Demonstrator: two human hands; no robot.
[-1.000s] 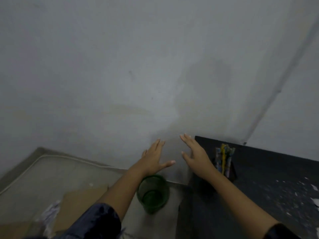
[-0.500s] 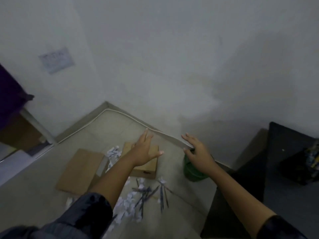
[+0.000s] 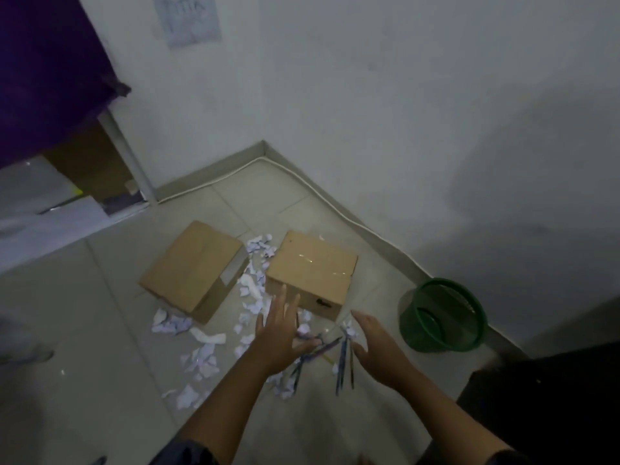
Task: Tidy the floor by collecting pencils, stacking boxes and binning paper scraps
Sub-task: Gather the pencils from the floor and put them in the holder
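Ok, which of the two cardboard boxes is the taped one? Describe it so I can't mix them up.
Start at the floor corner where the two white walls meet. Two cardboard boxes lie below it on the tiles with paper scraps between them. The taped box is the one nearer the green bin; shiny clear tape runs across its lid, and a dark mark sits on its front face.

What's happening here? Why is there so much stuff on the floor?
A person is tidying up. Both hands, left and right, are open and reaching down over the pencils, holding nothing. Paper scraps lie scattered around two boxes that sit side by side, not stacked. The green bin waits by the wall.
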